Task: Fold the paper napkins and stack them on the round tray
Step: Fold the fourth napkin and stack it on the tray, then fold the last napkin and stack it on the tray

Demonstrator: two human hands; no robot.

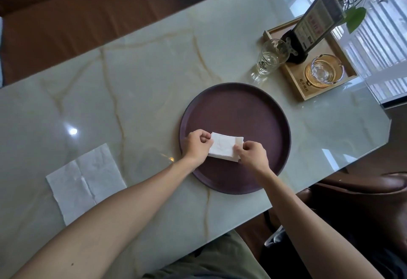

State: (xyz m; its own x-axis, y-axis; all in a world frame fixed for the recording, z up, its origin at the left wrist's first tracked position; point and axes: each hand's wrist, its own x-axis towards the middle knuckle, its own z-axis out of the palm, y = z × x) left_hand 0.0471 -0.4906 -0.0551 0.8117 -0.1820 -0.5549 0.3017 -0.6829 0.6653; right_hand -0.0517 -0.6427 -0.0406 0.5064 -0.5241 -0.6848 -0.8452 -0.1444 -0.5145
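A dark brown round tray [242, 107] lies on the marble table. Over its near left part I hold a folded white napkin [222, 145], a small rectangle. My left hand [196, 146] pinches its left edge and my right hand [252, 154] pinches its right near corner. Whether the napkin rests on the tray or hovers just above it is unclear. An unfolded white napkin [84, 183], creased into quarters, lies flat on the table at the near left.
A clear drinking glass [269, 59] stands just beyond the tray on the right. Behind it a wooden tray [308, 93] holds a glass ashtray [322, 70] and a menu stand [315, 23]. A plant [354, 12] hangs at the far right corner. Brown seats surround the table.
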